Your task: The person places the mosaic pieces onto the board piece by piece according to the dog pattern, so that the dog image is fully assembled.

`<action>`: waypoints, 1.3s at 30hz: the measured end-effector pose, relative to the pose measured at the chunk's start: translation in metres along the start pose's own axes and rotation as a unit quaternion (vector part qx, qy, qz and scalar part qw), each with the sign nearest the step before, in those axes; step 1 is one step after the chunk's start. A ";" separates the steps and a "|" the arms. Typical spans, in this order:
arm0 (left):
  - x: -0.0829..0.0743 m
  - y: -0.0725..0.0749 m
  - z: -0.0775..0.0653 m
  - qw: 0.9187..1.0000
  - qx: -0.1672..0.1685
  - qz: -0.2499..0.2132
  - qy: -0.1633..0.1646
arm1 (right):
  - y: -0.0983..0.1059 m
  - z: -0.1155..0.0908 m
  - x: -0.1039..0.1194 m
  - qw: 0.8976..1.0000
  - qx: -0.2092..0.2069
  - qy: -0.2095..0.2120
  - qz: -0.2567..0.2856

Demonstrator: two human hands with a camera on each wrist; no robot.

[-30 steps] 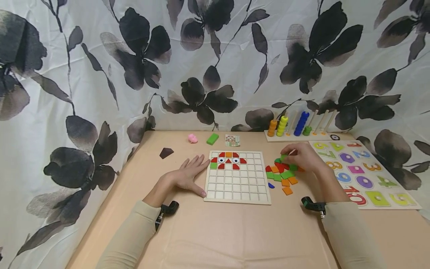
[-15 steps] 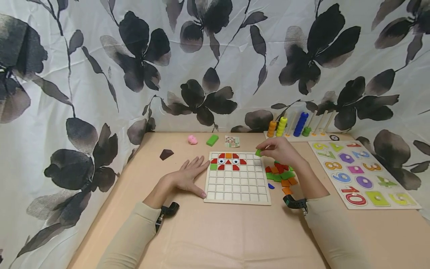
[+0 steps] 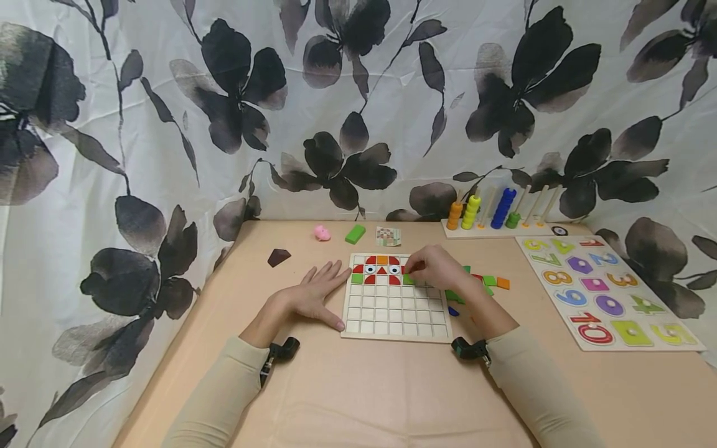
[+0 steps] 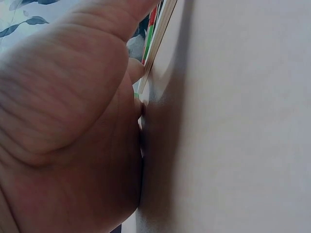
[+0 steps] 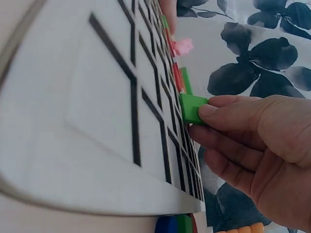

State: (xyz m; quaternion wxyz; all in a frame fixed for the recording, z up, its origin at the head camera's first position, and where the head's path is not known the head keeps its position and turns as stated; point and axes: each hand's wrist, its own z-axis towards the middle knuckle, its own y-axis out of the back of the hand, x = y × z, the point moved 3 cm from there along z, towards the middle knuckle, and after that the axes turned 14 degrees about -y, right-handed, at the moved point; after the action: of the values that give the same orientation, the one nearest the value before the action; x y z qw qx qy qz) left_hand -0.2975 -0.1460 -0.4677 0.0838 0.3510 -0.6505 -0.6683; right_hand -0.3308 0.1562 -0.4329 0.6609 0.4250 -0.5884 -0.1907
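Note:
A white gridded board (image 3: 392,311) lies on the table, its upper rows bearing red, orange and eye-patterned tiles (image 3: 382,269) that form a face. One green tile (image 3: 357,279) sits at the left of that face. Over the upper right of the grid, my right hand (image 3: 439,270) pinches a green square tile (image 5: 192,108) between thumb and fingers, its edge right at the board's surface in the right wrist view. My left hand (image 3: 313,292) rests on the table with fingers spread, thumb and fingertips at the board's left edge.
Loose coloured tiles (image 3: 488,281) lie right of the board, partly behind the right forearm. Farther right is a number puzzle (image 3: 607,292), with a peg stacker (image 3: 497,233) behind. A pink toy (image 3: 322,233), green block (image 3: 355,234), small card (image 3: 388,236) and dark piece (image 3: 279,257) lie beyond.
My right hand has moved left from the loose tile pile to the board, carrying the green tile down to the grid beside the face. My left hand has stayed in place.

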 end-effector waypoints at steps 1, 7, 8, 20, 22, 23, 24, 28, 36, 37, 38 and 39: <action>0.000 0.000 0.000 1.000 0.000 -0.001 0.000 | -0.001 0.000 -0.001 1.000 0.000 0.000 -0.001; 0.001 0.000 0.000 1.000 -0.001 -0.001 0.001 | -0.006 0.002 -0.003 1.000 -0.001 0.008 -0.006; 0.001 -0.001 0.000 1.000 -0.001 0.000 0.002 | -0.007 0.002 -0.004 1.000 -0.003 0.009 -0.010; -0.002 -0.001 0.001 1.000 0.002 -0.003 0.000 | -0.011 0.000 -0.007 0.999 -0.002 -0.003 -0.051; -0.002 -0.001 0.002 1.000 0.003 -0.003 -0.002 | -0.012 -0.001 -0.007 0.998 -0.003 -0.002 -0.056; -0.002 -0.001 0.002 1.000 0.003 -0.003 -0.002 | -0.011 -0.002 -0.008 0.998 -0.002 -0.002 -0.055; -0.002 -0.001 0.002 1.000 0.002 -0.003 -0.002 | -0.009 -0.004 -0.007 0.999 -0.002 0.001 -0.053; -0.002 -0.001 0.002 1.000 -0.001 -0.003 -0.003 | 0.009 -0.017 -0.011 0.999 -0.010 0.018 -0.033; -0.003 0.002 0.001 1.000 -0.004 -0.006 -0.002 | 0.059 -0.066 -0.048 1.000 0.016 0.007 -0.004; -0.003 0.002 0.001 1.000 -0.005 -0.005 -0.002 | 0.062 -0.071 -0.055 1.000 0.025 0.000 -0.006; -0.003 0.002 0.000 1.000 -0.006 -0.004 -0.003 | 0.064 -0.075 -0.063 0.999 0.032 -0.010 -0.009; -0.003 0.002 0.000 1.000 -0.007 -0.005 -0.003 | 0.066 -0.079 -0.071 0.999 0.037 -0.021 -0.011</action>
State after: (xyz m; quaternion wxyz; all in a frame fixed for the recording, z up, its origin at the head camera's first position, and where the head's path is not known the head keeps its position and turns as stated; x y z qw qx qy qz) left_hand -0.2959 -0.1443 -0.4645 0.0808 0.3511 -0.6448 -0.6741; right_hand -0.2897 0.2731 -0.4202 0.6304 0.4515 -0.6037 -0.1851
